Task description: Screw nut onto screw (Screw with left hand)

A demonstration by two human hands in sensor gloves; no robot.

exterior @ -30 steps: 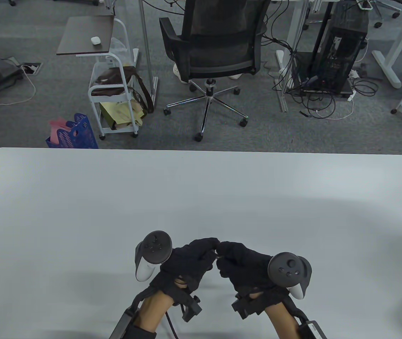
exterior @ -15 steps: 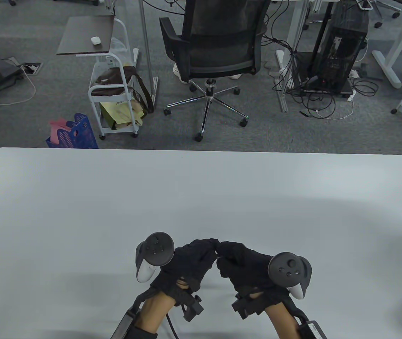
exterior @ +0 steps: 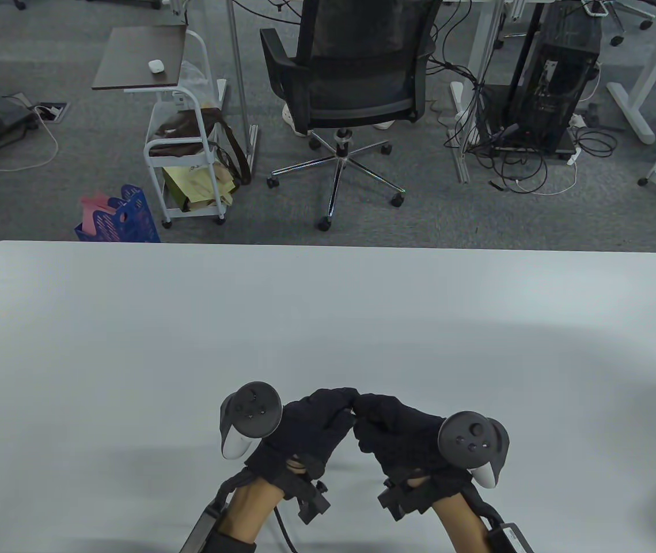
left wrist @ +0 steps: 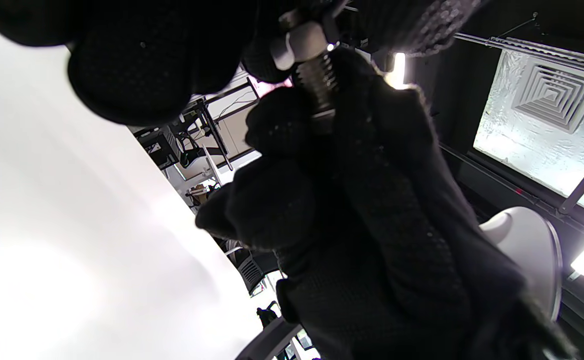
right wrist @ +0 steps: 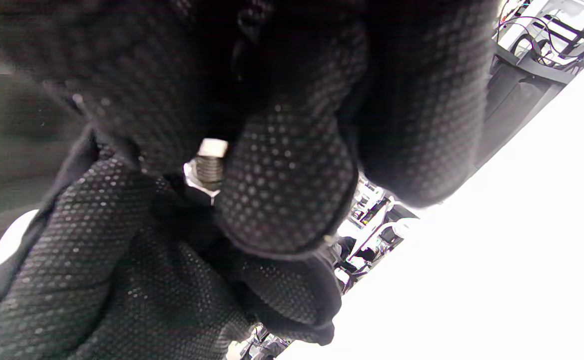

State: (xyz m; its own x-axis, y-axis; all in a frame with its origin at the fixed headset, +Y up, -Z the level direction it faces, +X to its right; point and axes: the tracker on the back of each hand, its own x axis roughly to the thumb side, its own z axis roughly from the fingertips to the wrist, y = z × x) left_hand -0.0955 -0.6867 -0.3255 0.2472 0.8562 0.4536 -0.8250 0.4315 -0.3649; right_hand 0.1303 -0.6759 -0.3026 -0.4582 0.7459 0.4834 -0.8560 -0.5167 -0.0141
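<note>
Left wrist view: nut (left wrist: 304, 42) sits on the screw (left wrist: 319, 87), pinched by left hand (exterior: 304, 429) fingertips; right hand (exterior: 399, 435) grips the shank, its long axis running hand to hand. Both hands are closed, meeting above the near table (exterior: 328, 311) edge. Beyond: office chair (exterior: 351, 86), cart (exterior: 186, 167), grey carpet.

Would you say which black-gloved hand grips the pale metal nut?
The left hand: its fingers pinch the nut; the right hand holds the threaded screw.
</note>
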